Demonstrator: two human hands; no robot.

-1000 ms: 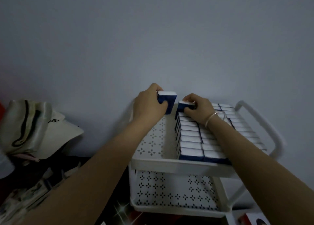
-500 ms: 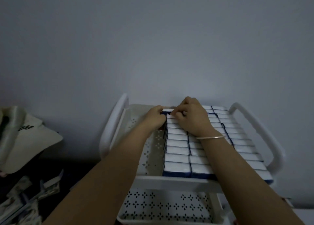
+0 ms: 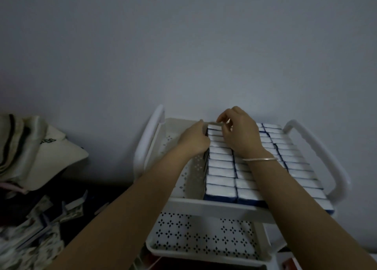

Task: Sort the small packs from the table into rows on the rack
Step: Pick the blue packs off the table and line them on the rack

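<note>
Pinching far pack (image 3: 214, 126) with right fingers (image 3: 224, 130); left fingers (image 3: 201, 126) press row (image 3: 219, 167); cap (image 3: 51, 153) lettering blurred.

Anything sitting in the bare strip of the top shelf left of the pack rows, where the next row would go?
Nothing visible does. The strip of the top shelf left of the leftmost row shows only bare perforated floor. Just the left hand and its forearm reach across it.

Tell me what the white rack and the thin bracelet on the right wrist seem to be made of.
Rack: probably moulded plastic, matte white, judging by its rounded handles and punched diamond-pattern shelves. Bracelet: likely metal, silvery and smooth, since it shows as a thin bright band; the dim light leaves this open.
</note>
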